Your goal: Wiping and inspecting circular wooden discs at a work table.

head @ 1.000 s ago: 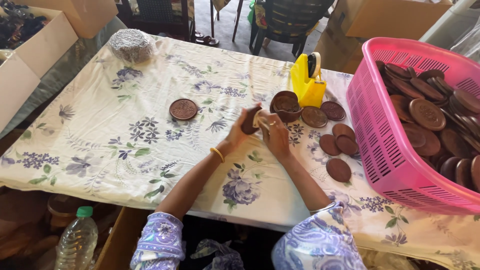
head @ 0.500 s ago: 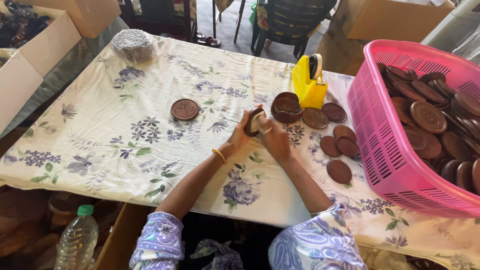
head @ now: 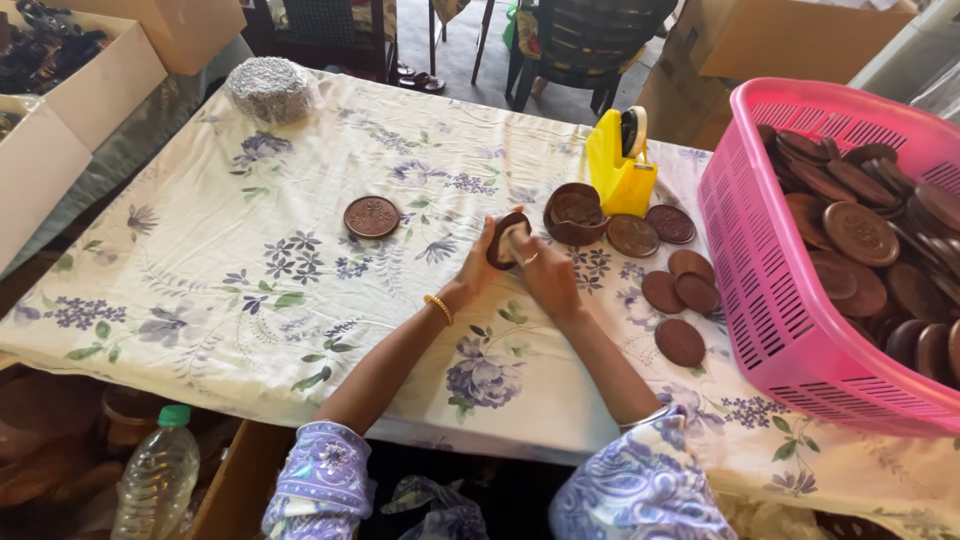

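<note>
Both hands meet at table centre: the left hand (head: 478,272) and right hand (head: 545,275) now grasp one brown disc (head: 503,240) tilted on edge, where a second ago it lay flatter between them. Loose discs (head: 680,290) lie at three o'clock, before the pink basket (head: 760,300).

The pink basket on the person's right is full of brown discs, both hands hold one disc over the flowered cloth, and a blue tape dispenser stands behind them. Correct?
One detail is off: the tape dispenser is yellow, not blue, as the head view shows. The rest holds: the pink basket holds brown discs, and the left hand and right hand hold one disc over the flowered cloth.
</note>
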